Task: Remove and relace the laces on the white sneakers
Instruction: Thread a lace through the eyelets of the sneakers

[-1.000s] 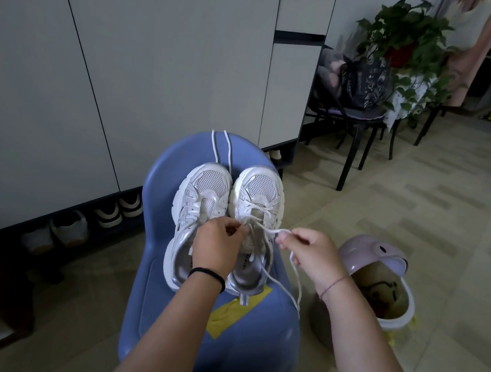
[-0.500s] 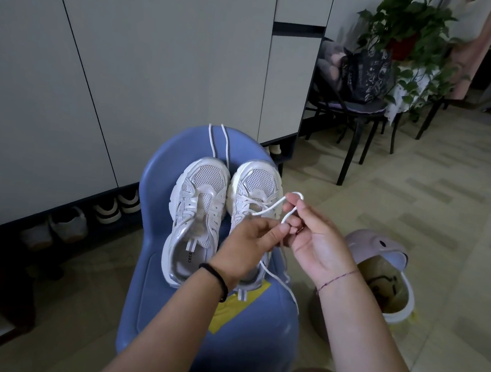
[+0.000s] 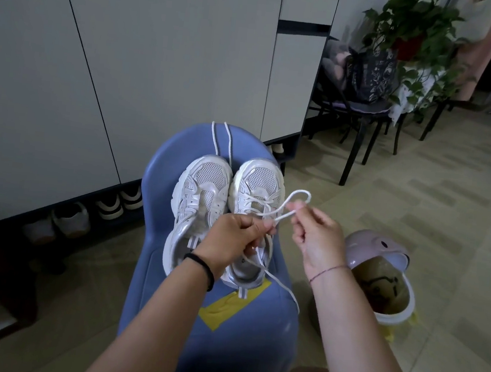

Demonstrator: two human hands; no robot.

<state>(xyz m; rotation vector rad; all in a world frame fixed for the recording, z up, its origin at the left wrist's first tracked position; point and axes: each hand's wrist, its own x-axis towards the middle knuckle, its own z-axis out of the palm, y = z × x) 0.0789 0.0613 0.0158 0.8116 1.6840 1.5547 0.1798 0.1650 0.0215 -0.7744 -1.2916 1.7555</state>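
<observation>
Left grip [image 3: 232, 239] pinching white lace [image 3: 302, 191], right grip [image 3: 315, 236] pinching its loop, white mesh sneakers [image 3: 208, 181] side by side

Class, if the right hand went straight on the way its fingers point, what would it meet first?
Probably the laced sneaker: the right hand, pinching the lace loop, points toward its forefoot, though depth is unclear.

One blue chair [image 3: 251, 339]; two white sneakers [image 3: 203, 199] [image 3: 259, 187]; two hands [image 3: 231, 242] [image 3: 315, 236]; two white laces (one looped between the hands [image 3: 293, 196], one draped over the chair back [image 3: 217, 138]); one pink-lidded bin [image 3: 377, 253]; one potted plant [image 3: 415, 27]; one black chair [image 3: 362, 113] carrying one dark bag [image 3: 370, 74].
</observation>
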